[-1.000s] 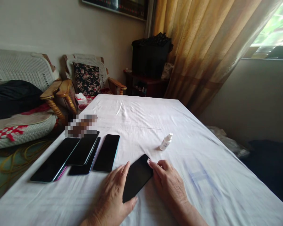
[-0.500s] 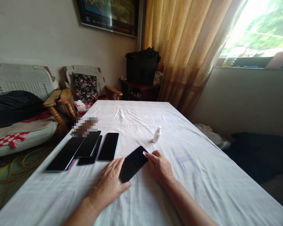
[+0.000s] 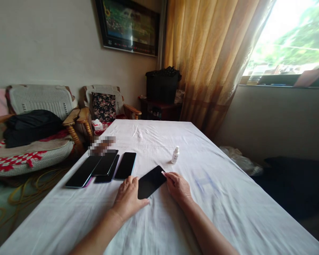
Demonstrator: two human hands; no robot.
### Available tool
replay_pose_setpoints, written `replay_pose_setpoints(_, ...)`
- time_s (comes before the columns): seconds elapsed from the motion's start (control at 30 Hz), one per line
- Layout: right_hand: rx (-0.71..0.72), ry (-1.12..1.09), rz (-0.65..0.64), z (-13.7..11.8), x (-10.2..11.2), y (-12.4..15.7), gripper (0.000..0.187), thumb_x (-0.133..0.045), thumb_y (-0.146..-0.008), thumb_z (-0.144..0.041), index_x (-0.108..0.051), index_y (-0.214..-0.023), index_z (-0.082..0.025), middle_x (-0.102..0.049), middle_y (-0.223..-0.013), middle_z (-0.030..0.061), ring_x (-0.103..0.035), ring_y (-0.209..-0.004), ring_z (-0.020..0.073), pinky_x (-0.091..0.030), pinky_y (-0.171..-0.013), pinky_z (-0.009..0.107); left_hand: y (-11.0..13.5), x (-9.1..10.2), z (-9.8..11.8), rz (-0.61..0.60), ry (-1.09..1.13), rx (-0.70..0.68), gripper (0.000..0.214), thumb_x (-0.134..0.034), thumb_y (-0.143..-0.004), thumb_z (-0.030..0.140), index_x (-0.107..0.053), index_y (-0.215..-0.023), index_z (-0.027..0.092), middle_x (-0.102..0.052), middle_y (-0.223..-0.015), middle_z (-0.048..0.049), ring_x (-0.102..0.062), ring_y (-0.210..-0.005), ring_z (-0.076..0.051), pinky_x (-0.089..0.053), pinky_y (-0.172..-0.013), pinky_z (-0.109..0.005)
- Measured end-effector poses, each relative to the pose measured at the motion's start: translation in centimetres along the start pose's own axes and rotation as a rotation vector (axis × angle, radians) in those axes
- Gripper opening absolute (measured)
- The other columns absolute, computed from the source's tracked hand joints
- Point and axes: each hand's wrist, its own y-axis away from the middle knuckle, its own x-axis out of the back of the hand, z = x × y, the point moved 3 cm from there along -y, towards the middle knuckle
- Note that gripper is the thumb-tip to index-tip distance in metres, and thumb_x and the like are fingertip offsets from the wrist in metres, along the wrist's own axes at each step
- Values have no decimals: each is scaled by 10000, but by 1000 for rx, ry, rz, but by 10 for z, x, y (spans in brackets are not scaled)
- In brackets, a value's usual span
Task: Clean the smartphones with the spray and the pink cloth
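**Steadying a dark phone between two hands**

Resting near the middle of the near half of the white-clothed table (image 3: 223, 212), the black phone (image 3: 151, 181) lay screen-up and slanted, its far corner pointing right. The left hand (image 3: 127, 198) lay against its left side, fingers loosely extended along the long edge and thumb at the near corner. It was not closed around the phone. The right hand (image 3: 178, 187) was lightly curled, one fingertip touching the far right corner and pinching nothing. Whether the phone sat fully flat on the cloth could not be told.

Handling it well seemed to call for contact at the edges only. Pads off the glass would spare it smears, and even pressure from both sides would stop the cloth from bunching under it.

A small white spray bottle (image 3: 175, 155) stood upright, apart, farther off and to the right. To the far left lay a group of other dark phones (image 3: 105, 162), some overlapping, well clear of both hands.
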Motion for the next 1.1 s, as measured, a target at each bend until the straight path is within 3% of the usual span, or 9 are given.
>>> replay_pose_setpoints(0.17,-41,-51,29,7,-3,-2,278,-484,-916,-284,-746,-1007,-298,-741,-1014,-2,-698,-885,183,-533,-756,287,1,-6,2,85,236,-27,631,-704,-652,189,-427,-1219,205,-540,-1246,-127,-622,-1090,-281,-482,-920,-404)
replay_pose_setpoints(0.27,-58,-79,44,11,-4,-3,277,-486,-907,-295,-745,-1006,-303,-739,-1024,-5,-700,-885,186,-537,-768,297,-2,-10,6,22,380,-14,569,-684,-670,148,-441,-1176,240,-625,-1157,-77,-658,-1016,-257,-494,-880,-380)
replay_pose_setpoints(0.43,-80,-108,57,14,-5,-4,272,-490,-899,-298,-746,-990,-300,-745,-1003,-1,-701,-878,187,-533,-766,295,-13,-13,1,-50,810,134,687,-766,-632,296,-497,-1252,165,-607,-1276,-149,-547,-1218,-318,-408,-1013,-418)
replay_pose_setpoints(0.53,-86,-116,52,14,-6,-4,267,-491,-904,-305,-744,-990,-303,-747,-985,-7,-702,-863,183,-530,-749,288,-19,-16,-3,-151,983,148,565,-706,-705,463,-601,-1153,135,-674,-1172,-134,-622,-1111,-295,-496,-888,-370)
replay_pose_setpoints(0.6,-91,-114,50,13,-6,-4,262,-499,-902,-308,-745,-990,-298,-746,-979,-4,-702,-848,184,-528,-734,287,-22,-17,-3,-220,1029,162,550,-651,-745,537,-636,-1110,126,-728,-991,-100,-695,-903,-258,-535,-712,-331)
replay_pose_setpoints(0.67,-92,-112,50,13,-6,-4,256,-506,-903,-317,-747,-988,-297,-745,-970,-3,-702,-836,185,-525,-720,283,-24,-16,-3,-252,1071,175,537,-640,-751,566,-668,-1059,128,-736,-868,-71,-700,-792,-232,-527,-642,-306)
replay_pose_setpoints(0.87,-75,-98,63,11,-5,-4,262,-504,-921,-338,-751,-1003,-304,-718,-970,7,-685,-816,165,-513,-706,261,-31,-13,1,-242,1171,142,474,-663,-738,584,-722,-914,148,-752,-888,-62,-677,-957,-260,-508,-834,-333)
replay_pose_setpoints(0.97,-53,-70,60,7,-5,-5,280,-495,-933,-357,-757,-1011,-295,-686,-916,28,-662,-761,162,-493,-658,256,-34,-15,-2,-266,1186,146,458,-702,-704,567,-734,-894,151,-756,-830,-61,-691,-904,-267,-520,-808,-350)
replay_pose_setpoints(1.1,27,-40,24,-11,-7,-3,284,-516,-910,-240,-748,-1065,-296,-666,-916,38,-639,-737,157,-472,-648,246,-39,-14,-11,-242,1187,161,483,-718,-690,541,-727,-971,149,-757,-835,-65,-691,-899,-259,-522,-805,-351)
